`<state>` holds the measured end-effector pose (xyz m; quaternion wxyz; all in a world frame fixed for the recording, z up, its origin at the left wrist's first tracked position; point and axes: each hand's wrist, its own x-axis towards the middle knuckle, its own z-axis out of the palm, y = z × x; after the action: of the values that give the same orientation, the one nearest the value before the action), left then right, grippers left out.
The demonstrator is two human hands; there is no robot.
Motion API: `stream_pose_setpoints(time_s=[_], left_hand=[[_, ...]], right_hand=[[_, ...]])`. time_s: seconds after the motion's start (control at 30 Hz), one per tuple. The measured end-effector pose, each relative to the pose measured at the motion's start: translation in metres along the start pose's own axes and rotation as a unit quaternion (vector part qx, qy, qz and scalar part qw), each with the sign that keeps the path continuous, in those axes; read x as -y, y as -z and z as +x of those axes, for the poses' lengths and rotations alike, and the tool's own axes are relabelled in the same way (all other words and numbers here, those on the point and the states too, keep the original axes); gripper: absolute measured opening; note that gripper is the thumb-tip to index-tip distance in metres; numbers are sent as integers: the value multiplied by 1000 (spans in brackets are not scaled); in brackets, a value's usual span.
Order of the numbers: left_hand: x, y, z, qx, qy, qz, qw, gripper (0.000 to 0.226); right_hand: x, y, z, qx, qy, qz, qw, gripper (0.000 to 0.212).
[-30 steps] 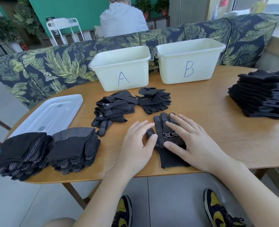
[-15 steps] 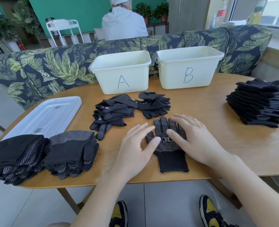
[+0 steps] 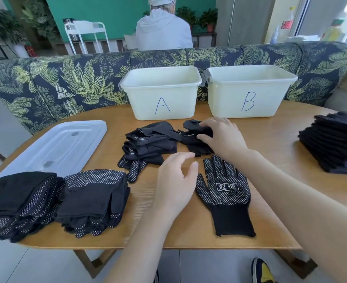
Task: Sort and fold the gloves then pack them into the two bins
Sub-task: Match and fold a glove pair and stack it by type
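One black knit glove with white grip dots (image 3: 223, 193) lies flat on the round wooden table (image 3: 274, 160) near its front edge, dotted palm up. Its long axis runs front to back: the plain cuff points toward me and the fingers point toward the bins. I judge it is laid flat this way so that a matching glove can be set on it before folding.

My left hand (image 3: 176, 180) hovers just left of this glove, fingers loosely curled, holding nothing. My right hand (image 3: 219, 135) reaches forward over the glove to a small loose pile of black gloves (image 3: 191, 139); its fingers and thumb curl round the top one, probably to fetch the partner.

Beside that pile, to the left, lies a larger loose heap of black gloves (image 3: 148, 144), unsorted by the look of it. Two folded stacks of dotted gloves (image 3: 52, 197) sit at the left front edge, and a tall stack of plain black gloves (image 3: 333, 141) sits at the right; I judge these are staged by type for packing.

At the back stand two white plastic bins, one marked A (image 3: 162, 94) and one marked B (image 3: 248, 92); no gloves show in either. A translucent plastic lid (image 3: 56, 146) lies flat to the left.
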<state>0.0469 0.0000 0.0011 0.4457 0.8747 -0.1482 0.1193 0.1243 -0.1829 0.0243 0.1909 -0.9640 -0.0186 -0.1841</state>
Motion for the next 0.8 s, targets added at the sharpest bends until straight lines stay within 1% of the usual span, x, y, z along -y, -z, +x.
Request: stream_pose_setpoints(time_s=[0.07, 0.13, 0.3, 0.43, 0.63, 0.8], left_hand=[[1, -1, 1, -2, -3, -1, 1000, 27], [2, -3, 1, -6, -9, -5, 1000, 27], [2, -2, 2, -19, -2, -26, 999, 26], [0, -1, 1, -22, 0, -30, 999, 26], [-4, -1, 1, -39, -2, -50, 998, 25], [-10, -1, 1, -73, -17, -97, 992, 28]], right_hand=[[-1, -3, 5, -22, -6, -8, 1000, 27], [0, -2, 8, -48, -11, 6, 999, 21], [4, 10, 20, -85, -48, 136, 986, 14], [11, 31, 32, -111, -43, 197, 973, 15], [25, 68, 42, -136, -12, 201, 970, 17], [36, 99, 42, -154, 13, 224, 962, 16]])
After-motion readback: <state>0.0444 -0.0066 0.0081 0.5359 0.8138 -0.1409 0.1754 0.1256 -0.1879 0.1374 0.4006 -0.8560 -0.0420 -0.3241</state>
